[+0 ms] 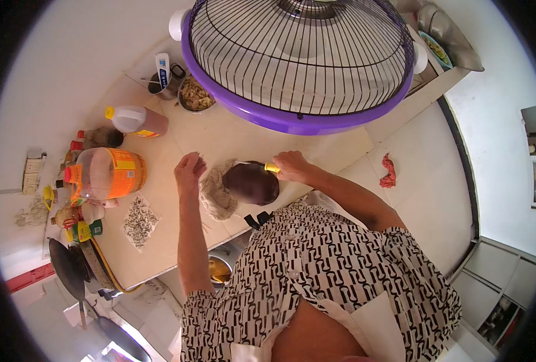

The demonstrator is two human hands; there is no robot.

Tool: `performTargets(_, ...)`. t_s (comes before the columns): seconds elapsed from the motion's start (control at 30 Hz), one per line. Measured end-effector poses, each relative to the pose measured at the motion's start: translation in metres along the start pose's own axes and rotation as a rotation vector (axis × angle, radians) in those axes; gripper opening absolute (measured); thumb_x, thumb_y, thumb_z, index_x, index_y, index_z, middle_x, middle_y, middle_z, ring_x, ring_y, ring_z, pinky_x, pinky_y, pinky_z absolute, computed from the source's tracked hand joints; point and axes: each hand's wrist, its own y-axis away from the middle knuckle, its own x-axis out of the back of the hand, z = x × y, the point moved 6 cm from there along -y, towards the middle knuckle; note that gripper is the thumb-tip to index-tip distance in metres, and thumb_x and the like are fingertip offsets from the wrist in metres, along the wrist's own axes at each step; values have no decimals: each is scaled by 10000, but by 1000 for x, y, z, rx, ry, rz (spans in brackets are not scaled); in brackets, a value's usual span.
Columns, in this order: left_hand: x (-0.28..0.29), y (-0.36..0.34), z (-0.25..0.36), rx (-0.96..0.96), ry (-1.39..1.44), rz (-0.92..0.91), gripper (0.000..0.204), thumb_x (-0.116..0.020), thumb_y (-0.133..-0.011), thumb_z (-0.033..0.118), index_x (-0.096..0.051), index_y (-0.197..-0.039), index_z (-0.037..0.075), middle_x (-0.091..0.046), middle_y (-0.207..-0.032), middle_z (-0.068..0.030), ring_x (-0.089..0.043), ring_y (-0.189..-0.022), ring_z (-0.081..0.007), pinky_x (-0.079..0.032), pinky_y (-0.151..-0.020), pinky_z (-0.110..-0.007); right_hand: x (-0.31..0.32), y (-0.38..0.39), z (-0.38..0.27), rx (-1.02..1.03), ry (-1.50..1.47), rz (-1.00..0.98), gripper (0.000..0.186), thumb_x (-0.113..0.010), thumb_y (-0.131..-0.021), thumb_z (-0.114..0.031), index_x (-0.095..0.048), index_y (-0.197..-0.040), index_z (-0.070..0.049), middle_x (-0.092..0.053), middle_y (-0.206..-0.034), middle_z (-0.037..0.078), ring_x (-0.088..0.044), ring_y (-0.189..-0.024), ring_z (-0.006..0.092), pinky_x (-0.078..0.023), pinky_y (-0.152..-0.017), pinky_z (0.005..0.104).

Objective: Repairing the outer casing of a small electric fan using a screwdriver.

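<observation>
Near the counter's front edge, close to my body, lies a dark brown rounded thing (251, 183); its surface is blurred, so I cannot tell its kind. A beige shaggy bundle (218, 192) lies against its left side. At the right of the dark thing, my right hand (293, 166) is closed round a yellow handle (272, 168), whose tip reaches the dark rim; the rest of that tool is hidden. My left hand (189, 171) is raised at the left of the bundle, fingers pinched together. Whatever they hold, if anything, is too small to make out.
A large purple-rimmed appliance with a wire grille (304, 66) overhangs the counter's far side. Bottles, including a big orange-labelled jug (108, 173), line the left wall near a speckled sheet (140, 221). A bowl of food pieces (195, 95) stands behind. Crumpled red material (388, 171) lies right.
</observation>
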Motion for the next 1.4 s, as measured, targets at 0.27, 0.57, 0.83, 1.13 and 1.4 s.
performTargets(0.27, -141, 99, 48, 87, 519, -529, 180, -684, -942, 180, -644, -1050, 42, -619, -883, -43, -589, -776, -147, -497, -642, -254, -9, 2, 8, -58, -207, -67, 287, -707, -763, -206, -641, -973, -21, -695, -840, 179, -677, -767, 385, -523, -689, 480)
performTargets(0.57, -131, 128, 35, 22, 240, -257, 116, -680, -928, 121, -644, -969, 20, -673, -826, -66, -657, -711, -139, -561, -667, -259, 64, -1, -64, -36, -1351, -91, 303, -656, -939, -243, -660, -1118, 1, -667, -818, 67, -639, -660, 166, -511, -573, 318)
performTargets(0.83, -123, 177, 79, -234, -413, -69, 78, -690, -894, 22, -658, -931, -38, -693, -778, -54, -654, -707, -84, -526, -646, -227, 131, 29, -108, 31, -1377, -87, 302, -631, -983, -221, -655, -1151, 28, -672, -816, 29, -577, -623, 78, -482, -554, 242)
performTargets(1.13, -111, 208, 88, -374, -563, 23, 84, -710, -865, 25, -700, -937, -16, -684, -819, -57, -636, -716, -94, -514, -637, -243, 135, 31, -122, 47, -1400, -254, 206, -638, -977, -165, -659, -1060, 22, -692, -845, 64, -578, -649, 85, -488, -590, 238)
performTargets(1.4, -111, 205, 61, -167, -315, -63, 100, -721, -877, 38, -688, -951, -20, -681, -795, -47, -628, -703, -93, -504, -629, -237, 136, 39, -116, -7, -1480, -271, 203, -617, -989, -174, -679, -975, 19, -658, -774, 39, -572, -608, 76, -477, -550, 238)
